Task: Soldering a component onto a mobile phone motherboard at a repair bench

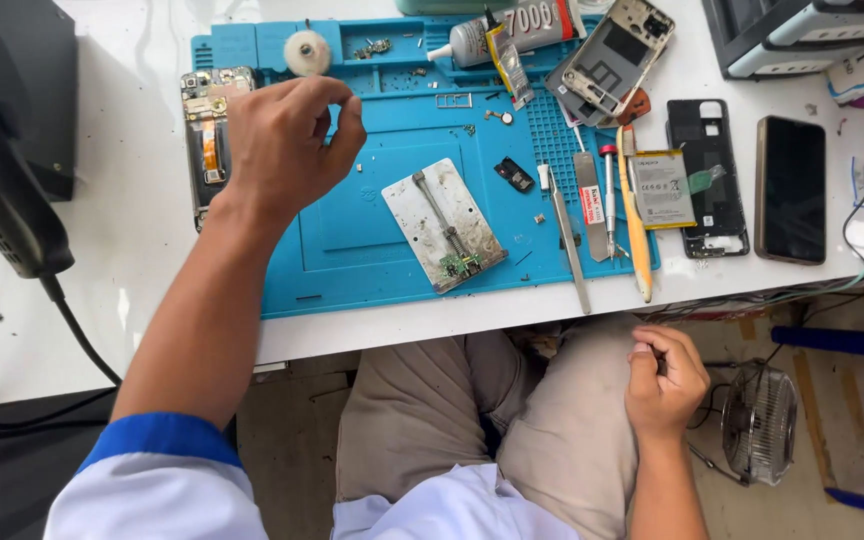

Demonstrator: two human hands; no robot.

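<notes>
White counter [132, 200] carries a blue work mat [372, 250] strewn with phone parts. Raised over the mat's upper left part, the left hand [287, 145] has its fingers [337, 110] curled in, thumb and forefinger tips pinched close together; whether anything tiny sits between them cannot be told. Just beside those fingers, to the left, lies an opened phone body [207, 130] with a copper-coloured ribbon. Just above the fingers stands a small white round spool [307, 52]. Lower right of the fingers, well apart, rests a metal board holder [444, 225] clamping a small green circuit board. The right hand [664, 380] rests on the knee below the counter edge, fingers closed in a loose fist; it may hold something small.
</notes>
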